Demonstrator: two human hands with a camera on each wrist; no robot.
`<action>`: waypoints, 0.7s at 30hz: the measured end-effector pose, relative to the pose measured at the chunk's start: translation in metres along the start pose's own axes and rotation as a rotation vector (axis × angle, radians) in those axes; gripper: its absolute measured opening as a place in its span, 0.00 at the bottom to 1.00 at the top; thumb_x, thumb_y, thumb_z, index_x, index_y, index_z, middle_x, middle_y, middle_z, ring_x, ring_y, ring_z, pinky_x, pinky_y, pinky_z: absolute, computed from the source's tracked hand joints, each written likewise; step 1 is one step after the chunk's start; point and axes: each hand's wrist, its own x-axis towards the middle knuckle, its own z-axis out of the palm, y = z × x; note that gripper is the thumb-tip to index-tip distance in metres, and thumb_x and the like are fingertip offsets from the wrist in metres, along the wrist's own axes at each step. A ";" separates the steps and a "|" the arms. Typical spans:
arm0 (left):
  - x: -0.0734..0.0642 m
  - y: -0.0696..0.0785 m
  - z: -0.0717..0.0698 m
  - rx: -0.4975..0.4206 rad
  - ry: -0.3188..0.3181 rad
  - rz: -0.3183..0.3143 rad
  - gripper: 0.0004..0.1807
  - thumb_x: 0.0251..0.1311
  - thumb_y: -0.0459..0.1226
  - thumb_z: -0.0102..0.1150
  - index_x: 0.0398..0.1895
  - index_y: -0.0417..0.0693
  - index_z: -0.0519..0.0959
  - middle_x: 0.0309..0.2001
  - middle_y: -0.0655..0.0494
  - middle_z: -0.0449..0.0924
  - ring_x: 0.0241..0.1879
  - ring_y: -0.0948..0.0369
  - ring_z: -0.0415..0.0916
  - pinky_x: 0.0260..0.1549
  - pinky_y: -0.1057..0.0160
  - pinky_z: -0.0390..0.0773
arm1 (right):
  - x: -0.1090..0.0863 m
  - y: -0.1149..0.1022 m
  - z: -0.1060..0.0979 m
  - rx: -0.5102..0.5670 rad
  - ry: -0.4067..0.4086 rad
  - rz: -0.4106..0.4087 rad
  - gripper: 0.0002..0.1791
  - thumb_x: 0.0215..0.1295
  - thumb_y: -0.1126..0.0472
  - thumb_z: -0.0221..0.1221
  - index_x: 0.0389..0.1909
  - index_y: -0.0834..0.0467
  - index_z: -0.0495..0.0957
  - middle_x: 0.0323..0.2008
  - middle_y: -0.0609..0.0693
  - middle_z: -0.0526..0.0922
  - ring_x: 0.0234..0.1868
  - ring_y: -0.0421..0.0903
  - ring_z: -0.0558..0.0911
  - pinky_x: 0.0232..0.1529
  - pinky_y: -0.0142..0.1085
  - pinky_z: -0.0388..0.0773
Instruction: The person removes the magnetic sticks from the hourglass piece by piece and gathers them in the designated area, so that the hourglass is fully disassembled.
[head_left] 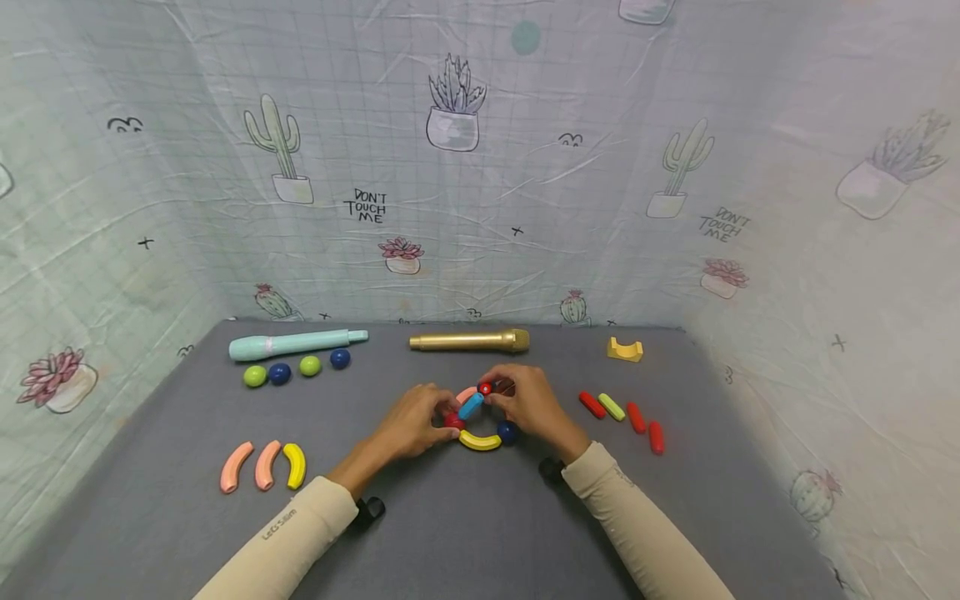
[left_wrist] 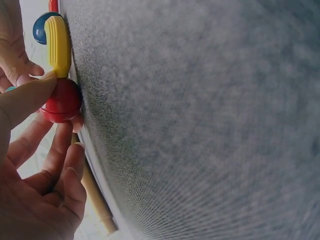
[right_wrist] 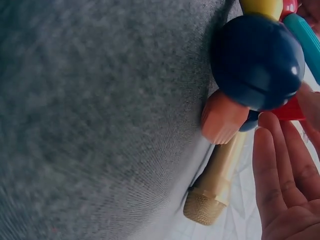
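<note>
Red ball in left hand, red rod in right hand: narrow pinches.

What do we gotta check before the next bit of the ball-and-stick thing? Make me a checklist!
1. Left hand pinching the red ball: ok.
2. Yellow curved piece reaching from the red ball to a dark blue ball: ok, it meets both.
3. Right hand holding the red piece: ok, between thumb and fingers.
4. Light blue stick pushed in tight: cannot tell, fingers are close around it.
5. A hand free for another piece: not ok, both are busy.
6. Spare red sticks lying out on the table: ok, on the right.
</note>
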 end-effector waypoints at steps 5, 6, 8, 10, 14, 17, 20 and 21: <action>0.001 0.001 -0.001 -0.004 -0.001 0.007 0.14 0.57 0.42 0.81 0.45 0.52 0.89 0.36 0.60 0.82 0.37 0.63 0.73 0.40 0.61 0.73 | 0.000 -0.001 -0.003 0.054 0.017 0.064 0.08 0.66 0.60 0.73 0.44 0.52 0.90 0.38 0.44 0.92 0.37 0.40 0.89 0.41 0.36 0.87; 0.001 0.001 -0.001 -0.004 -0.004 0.004 0.14 0.57 0.42 0.81 0.45 0.53 0.88 0.37 0.60 0.82 0.37 0.63 0.73 0.41 0.61 0.73 | 0.000 0.000 -0.003 0.065 0.016 0.080 0.07 0.66 0.59 0.73 0.44 0.52 0.89 0.38 0.45 0.92 0.37 0.40 0.89 0.41 0.36 0.87; 0.002 0.001 0.000 -0.006 -0.010 -0.002 0.14 0.57 0.42 0.81 0.45 0.53 0.88 0.37 0.60 0.82 0.38 0.63 0.74 0.41 0.60 0.74 | -0.001 0.002 -0.004 0.086 0.016 0.115 0.07 0.67 0.58 0.73 0.44 0.52 0.89 0.38 0.45 0.92 0.37 0.39 0.88 0.42 0.35 0.86; 0.002 0.001 0.000 -0.004 -0.015 -0.008 0.15 0.57 0.43 0.81 0.45 0.53 0.88 0.38 0.60 0.82 0.39 0.63 0.74 0.42 0.60 0.74 | -0.003 0.004 -0.005 0.111 0.023 0.147 0.07 0.67 0.59 0.73 0.44 0.52 0.89 0.39 0.46 0.91 0.37 0.39 0.88 0.42 0.35 0.86; 0.002 0.000 0.002 0.001 -0.016 -0.019 0.15 0.58 0.43 0.81 0.46 0.53 0.88 0.38 0.60 0.82 0.39 0.63 0.74 0.43 0.59 0.75 | -0.008 0.011 -0.014 0.130 0.057 0.194 0.08 0.67 0.59 0.73 0.45 0.53 0.88 0.39 0.47 0.91 0.38 0.41 0.87 0.43 0.38 0.86; 0.002 0.000 0.002 -0.001 -0.014 -0.026 0.15 0.58 0.42 0.81 0.46 0.53 0.88 0.38 0.60 0.83 0.38 0.63 0.73 0.43 0.59 0.75 | -0.014 0.019 -0.026 0.107 0.088 0.209 0.10 0.66 0.58 0.74 0.47 0.53 0.88 0.39 0.48 0.90 0.38 0.43 0.87 0.42 0.40 0.86; 0.001 0.000 0.001 0.004 -0.021 -0.022 0.14 0.58 0.42 0.80 0.46 0.51 0.88 0.39 0.59 0.83 0.39 0.62 0.74 0.43 0.59 0.75 | -0.021 0.028 -0.039 0.073 0.112 0.227 0.13 0.65 0.58 0.75 0.49 0.52 0.86 0.39 0.48 0.90 0.37 0.44 0.87 0.42 0.40 0.85; 0.001 0.001 0.001 0.007 -0.023 -0.019 0.14 0.58 0.42 0.80 0.45 0.51 0.87 0.39 0.59 0.83 0.39 0.62 0.74 0.43 0.60 0.75 | -0.024 0.032 -0.043 0.059 0.118 0.235 0.14 0.65 0.58 0.75 0.49 0.52 0.86 0.39 0.48 0.90 0.38 0.43 0.87 0.42 0.40 0.85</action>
